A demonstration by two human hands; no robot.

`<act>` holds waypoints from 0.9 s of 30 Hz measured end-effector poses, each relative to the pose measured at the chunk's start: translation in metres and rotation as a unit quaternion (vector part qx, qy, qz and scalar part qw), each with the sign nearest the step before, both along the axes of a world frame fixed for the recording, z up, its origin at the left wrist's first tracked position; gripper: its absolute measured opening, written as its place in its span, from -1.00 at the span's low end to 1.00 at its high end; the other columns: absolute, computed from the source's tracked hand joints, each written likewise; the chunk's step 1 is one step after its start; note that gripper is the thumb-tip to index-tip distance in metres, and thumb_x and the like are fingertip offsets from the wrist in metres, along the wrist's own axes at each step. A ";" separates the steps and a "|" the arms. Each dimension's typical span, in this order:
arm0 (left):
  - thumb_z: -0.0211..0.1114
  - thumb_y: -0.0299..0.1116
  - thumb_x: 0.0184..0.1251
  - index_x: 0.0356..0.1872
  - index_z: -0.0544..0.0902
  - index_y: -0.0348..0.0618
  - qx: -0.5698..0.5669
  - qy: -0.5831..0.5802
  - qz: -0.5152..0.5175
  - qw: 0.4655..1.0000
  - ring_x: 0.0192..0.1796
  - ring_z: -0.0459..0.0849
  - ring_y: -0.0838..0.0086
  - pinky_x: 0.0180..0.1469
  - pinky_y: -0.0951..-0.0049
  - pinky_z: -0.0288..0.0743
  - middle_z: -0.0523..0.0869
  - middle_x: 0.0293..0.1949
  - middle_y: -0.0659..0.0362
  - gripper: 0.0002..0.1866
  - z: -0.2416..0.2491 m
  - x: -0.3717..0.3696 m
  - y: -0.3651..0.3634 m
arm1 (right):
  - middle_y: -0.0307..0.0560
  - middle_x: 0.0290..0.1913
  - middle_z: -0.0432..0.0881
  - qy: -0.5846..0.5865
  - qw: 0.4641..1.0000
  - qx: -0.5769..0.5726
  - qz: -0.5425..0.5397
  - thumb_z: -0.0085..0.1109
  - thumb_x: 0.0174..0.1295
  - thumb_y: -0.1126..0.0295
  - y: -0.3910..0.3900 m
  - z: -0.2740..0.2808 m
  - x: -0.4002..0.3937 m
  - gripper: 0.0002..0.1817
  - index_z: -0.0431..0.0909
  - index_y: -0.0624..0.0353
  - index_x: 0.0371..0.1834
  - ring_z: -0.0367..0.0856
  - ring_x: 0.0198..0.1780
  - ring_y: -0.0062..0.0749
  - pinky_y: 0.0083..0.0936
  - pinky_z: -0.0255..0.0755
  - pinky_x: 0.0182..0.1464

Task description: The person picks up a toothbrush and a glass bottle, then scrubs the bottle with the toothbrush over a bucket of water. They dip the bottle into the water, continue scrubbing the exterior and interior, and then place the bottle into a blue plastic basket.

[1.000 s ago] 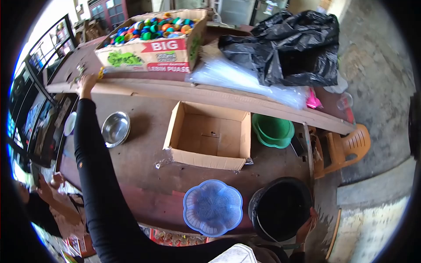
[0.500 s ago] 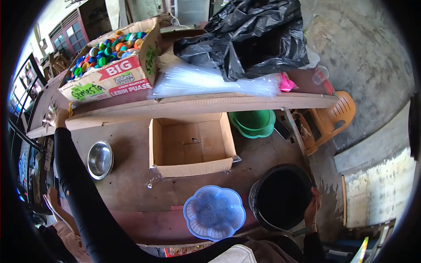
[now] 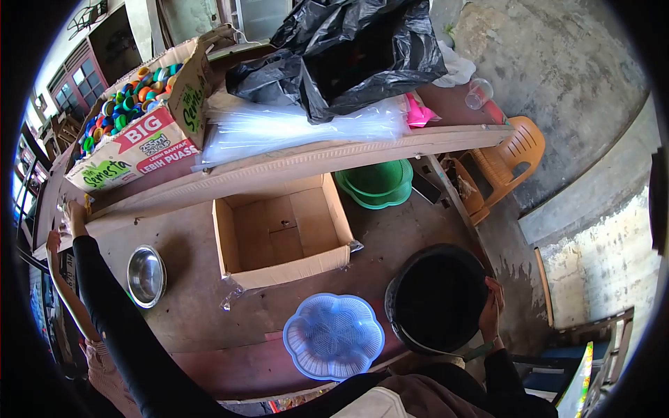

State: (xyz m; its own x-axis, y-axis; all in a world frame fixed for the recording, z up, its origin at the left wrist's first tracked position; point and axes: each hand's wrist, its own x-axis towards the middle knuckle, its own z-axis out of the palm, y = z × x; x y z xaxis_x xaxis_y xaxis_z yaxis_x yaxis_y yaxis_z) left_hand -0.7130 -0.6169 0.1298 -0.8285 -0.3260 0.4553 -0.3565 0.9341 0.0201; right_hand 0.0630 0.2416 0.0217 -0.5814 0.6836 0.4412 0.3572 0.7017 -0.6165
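Head view shows an open, empty carton [image 3: 282,233] at the middle of the table [image 3: 202,285]. Behind it, on a raised plank [image 3: 279,167], a printed box [image 3: 139,122] is full of coloured caps [image 3: 129,97], beside a black bag [image 3: 348,52]. Left of the carton sits an empty steel bowl [image 3: 146,276]; in front lies an empty blue basket [image 3: 333,336]; behind and to the right, stacked green bowls [image 3: 376,184]. Right of the basket, an empty black bucket [image 3: 435,299]. Right hand [image 3: 492,306] curls its fingers over the bucket's rim. Left hand [image 3: 73,212] reaches the plank's far left end; its fingers are too small to tell. Another person's hand [image 3: 53,241] is just beside it.
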 end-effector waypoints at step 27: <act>0.21 -0.42 0.36 -0.01 0.61 -0.34 0.306 0.429 -0.223 0.820 -0.20 0.66 0.43 -0.13 0.45 0.54 0.72 -0.17 0.05 -0.74 -0.013 0.359 0.252 | 0.03 0.04 0.60 -0.019 0.998 0.014 0.060 -0.12 0.33 0.64 0.015 0.007 0.007 -0.71 0.58 0.26 -0.02 0.53 0.13 -0.10 -0.32 0.38 0.21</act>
